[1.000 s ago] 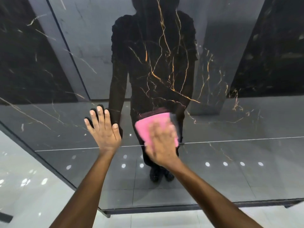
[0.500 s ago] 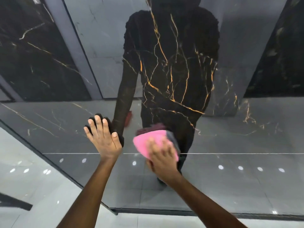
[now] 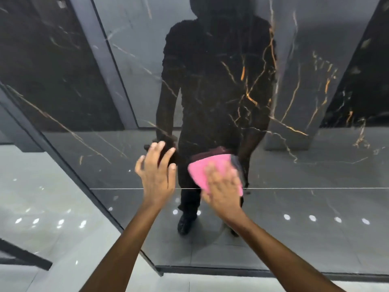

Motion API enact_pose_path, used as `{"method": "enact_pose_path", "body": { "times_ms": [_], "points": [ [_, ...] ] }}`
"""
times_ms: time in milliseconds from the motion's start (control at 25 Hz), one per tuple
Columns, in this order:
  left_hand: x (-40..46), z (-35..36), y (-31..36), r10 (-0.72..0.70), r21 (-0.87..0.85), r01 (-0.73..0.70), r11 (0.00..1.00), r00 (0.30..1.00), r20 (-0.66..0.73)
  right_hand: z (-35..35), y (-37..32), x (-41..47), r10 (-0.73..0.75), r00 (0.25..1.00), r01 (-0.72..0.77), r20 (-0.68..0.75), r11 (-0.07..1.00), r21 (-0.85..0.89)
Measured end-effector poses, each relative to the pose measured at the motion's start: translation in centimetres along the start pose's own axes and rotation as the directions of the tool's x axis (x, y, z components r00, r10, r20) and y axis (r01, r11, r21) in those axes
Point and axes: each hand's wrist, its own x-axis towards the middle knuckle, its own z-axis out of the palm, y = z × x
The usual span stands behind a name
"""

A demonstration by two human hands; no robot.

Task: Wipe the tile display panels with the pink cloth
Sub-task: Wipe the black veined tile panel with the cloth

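Right hand flat, fingers spread, pressing cloth against panel mid-height. Left hand beside it, fingers spread, touching panel.

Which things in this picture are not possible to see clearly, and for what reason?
- Pink cloth: head view, its lower part hidden under the right hand.
- Right hand: motion blur smears the fingers.
- Left hand: contact with the tile panel unclear.
- Panel top: cut off by the frame edge.
- Dirt on the panel: masked by reflections.
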Motion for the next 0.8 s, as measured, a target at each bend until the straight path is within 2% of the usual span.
{"method": "enact_pose_path", "body": {
  "times_ms": [40, 80, 120, 160, 200, 280, 320, 360, 400, 440, 480, 520, 560, 600, 680, 720, 760, 800],
  "points": [
    [0.4, -1.2, -2.1, -0.046, 0.003, 0.046, 0.999, 0.999, -0.022, 0.4, -2.0, 1.5, -0.186, 0.981, 0.188, 0.053, 0.982, -0.031],
    [1.0, -2.4, -4.6, -0.112, 0.017, 0.113, 0.993, 0.993, -0.047, 0.3, -2.6, 2.9, -0.256, 0.964, 0.259, 0.074, 0.966, -0.023],
    [1.6, -3.4, -7.5, -0.162, 0.046, 0.165, 0.985, 0.985, -0.063, 0.1, -2.3, 3.5, -0.203, 0.978, 0.200, 0.050, 0.979, 0.048],
    [2.0, -4.2, -10.3, -0.168, 0.091, 0.173, 0.981, 0.984, -0.059, -0.5, -1.2, 3.9, -0.065, 0.998, 0.066, -0.006, 0.989, 0.129],
    [2.3, -4.7, -12.6, -0.117, 0.140, 0.121, 0.983, 0.993, -0.036, -1.6, 0.3, 4.1, 0.121, 0.988, -0.102, -0.092, 0.978, 0.182],
    [2.3, -4.7, -16.2, 0.053, 0.203, -0.058, 0.977, 0.998, 0.027, -3.1, 2.0, 5.2, 0.420, 0.883, -0.383, -0.210, 0.902, 0.198],
    [2.3, -4.4, -17.0, 0.093, 0.196, -0.099, 0.976, 0.995, 0.038, -3.2, 1.2, 6.6, 0.533, 0.810, -0.487, -0.246, 0.844, 0.226],
    [2.2, -4.1, -17.2, 0.099, 0.181, -0.103, 0.978, 0.995, 0.033, -2.6, -1.1, 8.3, 0.597, 0.758, -0.536, -0.264, 0.800, 0.271],
    [2.0, -3.9, -17.1, 0.098, 0.172, -0.100, 0.980, 0.995, 0.018, -1.6, -4.4, 10.1, 0.589, 0.765, -0.516, -0.259, 0.802, 0.301],
    [1.9, -3.8, -17.0, 0.105, 0.164, -0.104, 0.981, 0.994, 0.004, -0.2, -8.1, 11.6, 0.451, 0.856, -0.390, -0.255, 0.885, 0.255],
    [1.9, -3.7, -17.0, 0.117, 0.145, -0.117, 0.983, 0.993, 0.005, 1.0, -11.3, 12.6, 0.189, 0.956, -0.158, -0.223, 0.976, 0.148],
    [2.0, -3.6, -17.2, 0.135, 0.120, -0.136, 0.983, 0.991, 0.012, 1.7, -13.0, 13.0, -0.081, 0.989, 0.087, -0.127, 0.995, 0.042],
    [2.0, -3.7, -17.4, 0.153, 0.102, -0.154, 0.983, 0.988, 0.016, 1.9, -13.0, 13.0, -0.225, 0.973, 0.224, -0.051, 0.974, -0.021],
    [2.0, -3.7, -17.6, 0.162, 0.107, -0.162, 0.981, 0.987, 0.015, 1.4, -11.6, 13.0, -0.243, 0.969, 0.241, -0.053, 0.970, -0.040],
    [2.0, -3.6, -17.7, 0.128, 0.123, -0.130, 0.984, 0.991, 0.030, -0.1, -7.3, 11.2, -0.133, 0.981, 0.128, -0.141, 0.991, -0.046],
    [2.0, -3.5, -17.6, 0.113, 0.118, -0.117, 0.986, 0.993, 0.036, -1.0, -5.0, 9.5, -0.002, 0.985, -0.003, -0.172, 1.000, -0.031],
    [1.9, -3.5, -17.5, 0.115, 0.110, -0.117, 0.987, 0.993, 0.028, -1.7, -3.5, 7.5, 0.194, 0.963, -0.190, -0.187, 0.981, 0.039],
    [1.8, -3.4, -17.6, 0.127, 0.108, -0.128, 0.986, 0.992, 0.014, -1.8, -3.4, 6.0, 0.438, 0.878, -0.420, -0.192, 0.898, 0.131]
  ]
}}
